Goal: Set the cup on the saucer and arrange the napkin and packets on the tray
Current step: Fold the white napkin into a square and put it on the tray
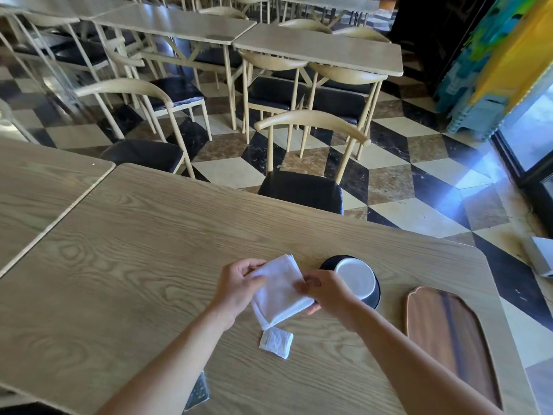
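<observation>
White folded cloth napkin is pinched between both hands above the middle of the light wood tabletop: left hand curled on its left edge, right hand gripping its right corner. Just below it lies a small white paper packet. Toward the right edge, a white cup sits on a dark round saucer, near the brown wooden tray.

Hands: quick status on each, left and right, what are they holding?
Left hand: closed on the left edge of the white napkin.
Right hand: closed on the napkin's right edge, beside the cup.
</observation>
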Available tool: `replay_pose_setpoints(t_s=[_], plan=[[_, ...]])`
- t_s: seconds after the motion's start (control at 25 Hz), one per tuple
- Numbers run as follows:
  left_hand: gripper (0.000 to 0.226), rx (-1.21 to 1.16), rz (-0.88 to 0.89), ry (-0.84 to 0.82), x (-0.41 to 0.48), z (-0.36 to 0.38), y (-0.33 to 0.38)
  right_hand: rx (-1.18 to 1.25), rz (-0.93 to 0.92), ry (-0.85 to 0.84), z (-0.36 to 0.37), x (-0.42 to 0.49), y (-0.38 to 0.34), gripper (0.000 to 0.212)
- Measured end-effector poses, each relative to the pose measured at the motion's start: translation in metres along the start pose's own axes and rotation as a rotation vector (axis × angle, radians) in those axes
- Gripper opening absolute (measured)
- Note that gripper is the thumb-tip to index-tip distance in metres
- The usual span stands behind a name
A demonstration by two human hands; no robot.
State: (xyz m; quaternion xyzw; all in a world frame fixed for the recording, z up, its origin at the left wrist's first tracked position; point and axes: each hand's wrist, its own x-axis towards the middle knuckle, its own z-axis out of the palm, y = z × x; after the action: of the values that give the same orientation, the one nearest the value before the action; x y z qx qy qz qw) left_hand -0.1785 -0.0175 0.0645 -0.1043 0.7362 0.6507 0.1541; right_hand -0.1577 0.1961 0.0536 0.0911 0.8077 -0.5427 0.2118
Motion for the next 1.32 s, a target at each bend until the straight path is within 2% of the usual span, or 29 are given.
replay_pose_setpoints(t_s=[0.12,0.24,0.36,0.6,0.76,0.88,0.92,1.32], plan=[[0.064,-0.113,-0.064,0.056,-0.011,0.010,0.002,0.252,0.038,0.128,0.000,-0.014,0.002,0.011],[0.079,-0.130,-0.180,-0.074,-0.031,0.021,-0.002,0.342,0.028,0.226,-0.001,-0.030,0.005,0.013],[0.079,-0.071,-0.159,-0.118,-0.045,0.032,-0.003,0.362,0.012,0.280,-0.002,-0.048,0.011,0.016],[0.079,0.070,-0.024,-0.098,-0.060,0.065,0.007,0.481,0.059,0.334,-0.018,-0.086,0.035,0.015],[0.078,0.144,0.061,-0.110,-0.065,0.092,0.008,0.408,0.061,0.389,-0.035,-0.105,0.046,0.016],[0.076,0.208,0.123,-0.126,-0.070,0.115,0.006,0.422,0.053,0.469,-0.047,-0.119,0.057,0.008],[0.074,0.235,0.146,-0.138,-0.073,0.122,0.005,0.444,0.053,0.488,-0.051,-0.125,0.061,0.004],[0.061,0.343,0.235,-0.316,-0.092,0.185,0.003,0.582,0.074,0.638,-0.083,-0.174,0.093,0.013]])
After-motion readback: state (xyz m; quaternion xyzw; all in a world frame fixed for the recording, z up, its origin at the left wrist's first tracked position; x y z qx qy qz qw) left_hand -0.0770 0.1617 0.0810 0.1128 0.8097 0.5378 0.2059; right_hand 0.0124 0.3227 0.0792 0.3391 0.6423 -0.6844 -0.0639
